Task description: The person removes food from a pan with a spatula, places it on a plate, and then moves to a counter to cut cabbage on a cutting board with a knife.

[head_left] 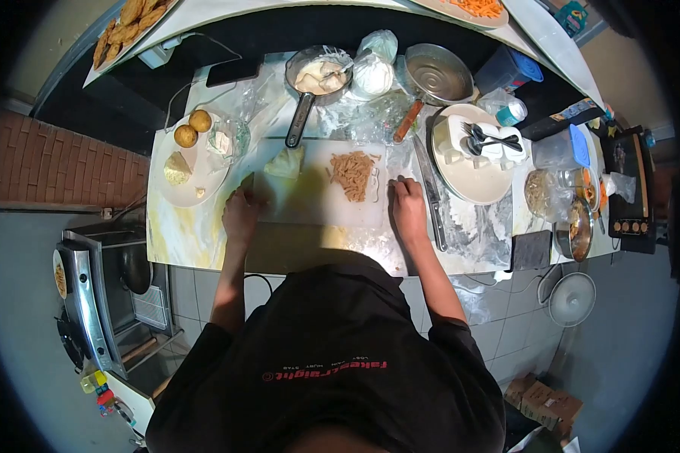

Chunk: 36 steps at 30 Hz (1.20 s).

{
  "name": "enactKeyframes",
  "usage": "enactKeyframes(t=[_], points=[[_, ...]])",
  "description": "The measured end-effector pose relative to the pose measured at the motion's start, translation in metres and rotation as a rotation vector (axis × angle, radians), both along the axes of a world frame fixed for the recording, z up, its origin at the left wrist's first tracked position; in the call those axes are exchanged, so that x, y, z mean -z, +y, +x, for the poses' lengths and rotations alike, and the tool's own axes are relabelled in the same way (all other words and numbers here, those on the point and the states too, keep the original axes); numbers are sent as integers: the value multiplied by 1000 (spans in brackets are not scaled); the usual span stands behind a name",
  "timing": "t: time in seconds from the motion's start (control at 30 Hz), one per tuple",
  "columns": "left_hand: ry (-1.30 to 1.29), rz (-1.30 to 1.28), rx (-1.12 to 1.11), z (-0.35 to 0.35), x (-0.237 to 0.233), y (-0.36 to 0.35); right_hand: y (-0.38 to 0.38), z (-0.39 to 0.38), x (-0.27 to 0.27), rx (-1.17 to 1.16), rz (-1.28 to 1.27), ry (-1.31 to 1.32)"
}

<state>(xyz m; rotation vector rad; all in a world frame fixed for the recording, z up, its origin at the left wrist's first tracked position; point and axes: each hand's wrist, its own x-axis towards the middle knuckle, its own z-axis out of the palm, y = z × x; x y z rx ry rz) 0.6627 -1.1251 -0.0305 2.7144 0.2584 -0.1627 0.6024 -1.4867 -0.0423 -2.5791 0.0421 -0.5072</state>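
Observation:
A white cutting board (317, 208) lies in front of me, partly in shadow. Sliced brown strips (353, 177) are heaped on its right half, and a pale cabbage-like wedge (285, 162) sits at its upper left. My left hand (240, 215) is closed at the board's left edge, its fingers partly in shadow. At the right edge, my right hand (409, 208) has curled fingers against the board's side. A long knife (431, 196) lies just right of that hand, blade pointing away from me.
On the left stands a plate (177, 177) with potatoes and a cabbage piece. Behind the board are a floured frying pan (319, 75), a bag of white powder (373, 75) and a metal pan (438, 73). Spoons rest on a white holder over a plate (476, 192) at right.

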Motion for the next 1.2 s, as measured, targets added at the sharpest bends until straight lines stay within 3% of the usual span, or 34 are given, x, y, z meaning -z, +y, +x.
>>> enactKeyframes(t=[0.13, 0.2, 0.23, 0.33, 0.4, 0.47, 0.5, 0.67, 0.73, 0.87, 0.93, 1.0, 1.13, 1.2], points=[[12, -1, -3, 0, -1, 0, -15, 11, -4, 68, 187, 40], [-2, -21, -4, -1, -5, -2, -20, 21, 3, 179, 722, 204], [-17, -39, 0, -2, -6, -3, -22, 29, 6, 98, 939, 254], [-24, -26, -6, -2, -5, -2, -1, 48, -20, 21, 1072, 313], [-38, -29, -7, -2, 1, 0, 14, 65, -26, -67, 1061, 312], [-54, -31, -9, -1, 3, 1, 26, 80, -27, -260, 535, 59], [-51, -34, -17, -1, 3, 0, 31, 85, -37, -301, 404, 40], [6, -84, -64, -3, -8, -5, 21, 87, -48, -332, 325, 113], [-12, -66, -55, -3, -11, -8, 8, 80, -60, -226, 470, 135], [-39, -79, -58, -4, -4, -5, -39, 52, -47, -120, 483, 150], [-45, -86, -41, -3, 5, -1, -51, 29, -40, 21, 276, 219], [-38, -68, -26, -3, 7, 0, -52, 15, -28, 45, 339, 259], [0, -57, -10, -2, -5, -5, -29, 9, -13, -30, 293, 202], [-1, -43, 11, -2, -7, -5, -21, 13, -9, -33, 103, 44]])
